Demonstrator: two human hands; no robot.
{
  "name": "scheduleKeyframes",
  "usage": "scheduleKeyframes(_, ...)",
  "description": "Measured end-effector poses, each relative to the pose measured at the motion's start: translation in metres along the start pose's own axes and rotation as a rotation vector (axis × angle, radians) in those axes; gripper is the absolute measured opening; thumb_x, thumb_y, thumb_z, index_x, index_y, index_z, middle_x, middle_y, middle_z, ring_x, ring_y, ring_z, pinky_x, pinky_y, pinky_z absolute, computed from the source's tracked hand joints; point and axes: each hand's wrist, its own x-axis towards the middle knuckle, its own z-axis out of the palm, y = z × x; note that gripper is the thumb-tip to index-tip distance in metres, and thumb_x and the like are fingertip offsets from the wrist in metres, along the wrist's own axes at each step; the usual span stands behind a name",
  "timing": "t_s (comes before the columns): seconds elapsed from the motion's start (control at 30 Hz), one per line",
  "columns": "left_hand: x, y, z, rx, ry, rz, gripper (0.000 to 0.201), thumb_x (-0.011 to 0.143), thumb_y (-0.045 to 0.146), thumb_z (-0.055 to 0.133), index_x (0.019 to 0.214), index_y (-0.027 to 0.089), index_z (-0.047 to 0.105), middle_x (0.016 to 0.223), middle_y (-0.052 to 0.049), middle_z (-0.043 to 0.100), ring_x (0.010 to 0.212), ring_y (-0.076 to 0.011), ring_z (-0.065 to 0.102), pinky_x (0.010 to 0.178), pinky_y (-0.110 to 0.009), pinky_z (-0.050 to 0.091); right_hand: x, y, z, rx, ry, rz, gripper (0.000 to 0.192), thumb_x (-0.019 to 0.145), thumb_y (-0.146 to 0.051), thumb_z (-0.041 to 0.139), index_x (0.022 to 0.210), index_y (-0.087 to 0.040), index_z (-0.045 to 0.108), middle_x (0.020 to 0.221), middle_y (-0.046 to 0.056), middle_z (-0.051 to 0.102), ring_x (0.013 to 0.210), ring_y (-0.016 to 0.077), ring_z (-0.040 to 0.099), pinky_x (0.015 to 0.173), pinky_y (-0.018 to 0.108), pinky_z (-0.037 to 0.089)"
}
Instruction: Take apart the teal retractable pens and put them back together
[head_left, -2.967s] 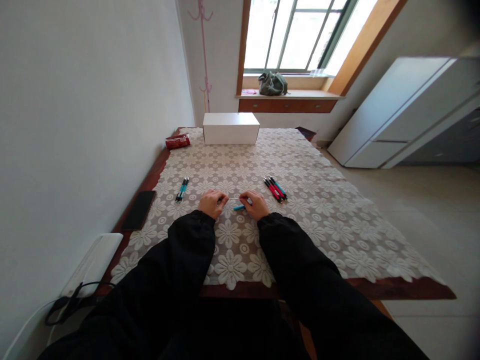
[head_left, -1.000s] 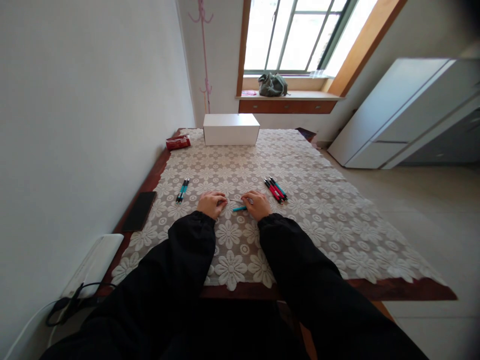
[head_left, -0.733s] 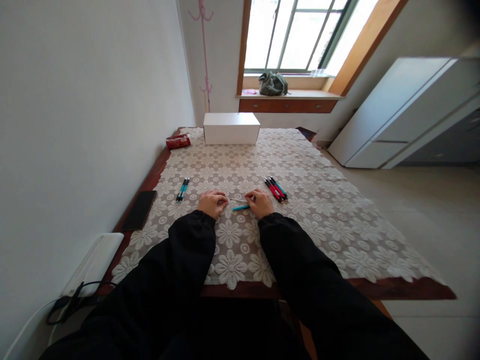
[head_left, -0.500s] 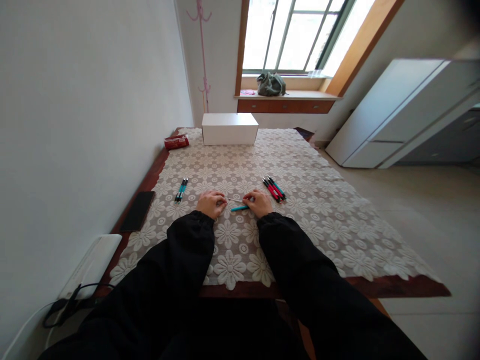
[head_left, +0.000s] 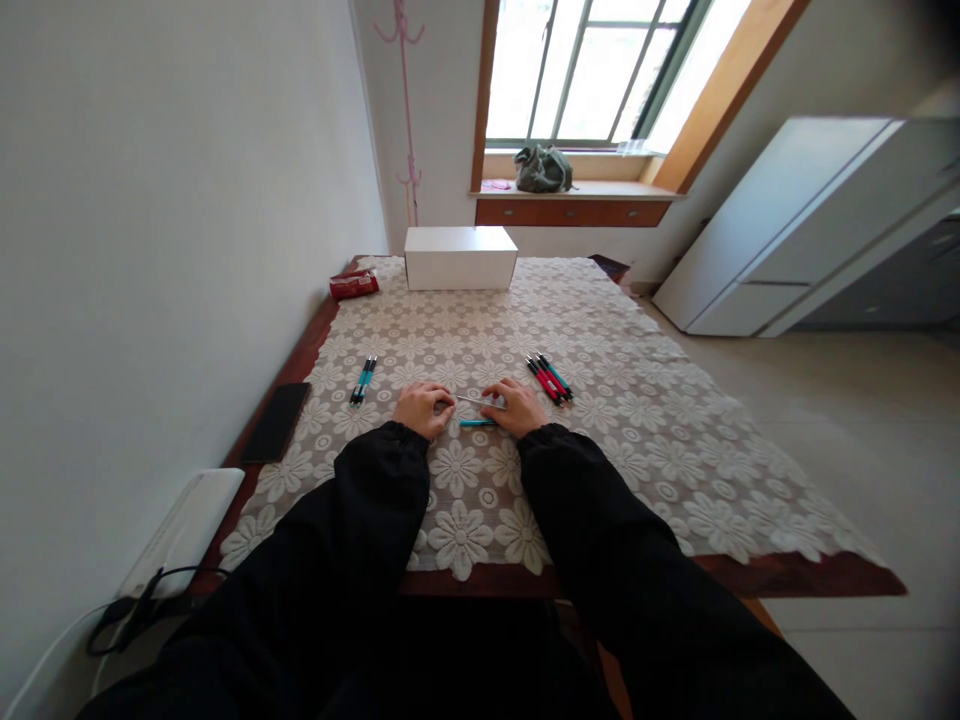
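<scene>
Both of my hands rest on the lace tablecloth (head_left: pixel 600 440) near the front of the table. My left hand (head_left: pixel 424 407) pinches one end of a thin pale pen refill (head_left: pixel 471 400). My right hand (head_left: pixel 517 407) holds the refill's other end. A teal pen barrel (head_left: pixel 474 422) lies on the cloth between the hands, just below the refill. Two teal pens (head_left: pixel 363 380) lie to the left of my left hand. A small pile of red and teal pens (head_left: pixel 549 377) lies to the right of my right hand.
A white box (head_left: pixel 460 257) stands at the table's far edge, with a red packet (head_left: pixel 354 285) to its left. A black phone (head_left: pixel 274 422) lies on the bare wood at the left edge. A white device with a black cable (head_left: pixel 180 540) sits at the near left corner.
My hands have barely moved and still hold the refill. The teal barrel has turned from a slant to lie level, slightly lower between the hands.
</scene>
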Motion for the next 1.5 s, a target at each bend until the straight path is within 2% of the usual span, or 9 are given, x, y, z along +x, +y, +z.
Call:
scheduleKeyframes(0.2,-0.0011,0.0036,-0.0025,-0.006,0.01,-0.013,0.016,0.073,0.021,0.064,0.083,0.027,0.074,0.11,0.0,0.071,0.112,-0.0247,0.058,0.104,-0.042,0.04,-0.0001,0.0003,0.0018,0.01,0.012,-0.009,0.018,0.08,-0.031,0.071,0.097,-0.026,0.071,0.092,0.002,0.064,0.096,0.019,0.058,0.091,0.033,0.04)
scheduleKeyframes(0.43,-0.0004,0.0025,-0.0013,-0.011,0.014,-0.007,0.01,0.075,0.026,0.065,0.081,0.026,0.074,0.109,-0.001,0.071,0.11,-0.0243,0.058,0.103,-0.041,0.042,0.0012,0.0002,0.0055,-0.017,0.031,0.008,0.007,0.083,-0.027,0.067,0.086,-0.023,0.072,0.09,0.004,0.065,0.093,0.0195,0.058,0.089,0.033,0.041)
scheduleKeyframes(0.73,0.0002,-0.0005,0.0,0.003,-0.002,-0.003,0.01,0.077,0.029,0.064,0.082,0.026,0.073,0.11,-0.001,0.071,0.111,-0.0246,0.058,0.102,-0.042,0.041,0.0,0.0018,0.0026,-0.064,0.01,-0.002,0.007,0.084,-0.019,0.061,0.086,-0.022,0.067,0.094,0.004,0.064,0.098,0.0209,0.055,0.091,0.035,0.039)
scheduleKeyframes(0.93,0.0,0.0008,-0.0003,-0.007,-0.007,-0.003,0.011,0.077,0.029,0.065,0.083,0.026,0.073,0.11,-0.001,0.071,0.112,-0.0254,0.058,0.103,-0.044,0.04,-0.001,-0.001,0.0035,-0.044,0.002,-0.045,0.01,0.083,-0.024,0.064,0.092,-0.025,0.069,0.095,0.003,0.065,0.099,0.0215,0.055,0.092,0.036,0.037)
scheduleKeyframes(1.5,0.0003,0.0003,-0.0001,-0.011,-0.007,0.006,0.01,0.078,0.03,0.065,0.081,0.026,0.074,0.11,-0.002,0.071,0.112,-0.0251,0.058,0.103,-0.042,0.041,-0.0011,-0.0049,0.0042,-0.042,-0.011,-0.046,0.006,0.082,-0.024,0.064,0.086,-0.024,0.069,0.096,0.003,0.065,0.098,0.0216,0.055,0.089,0.036,0.037)
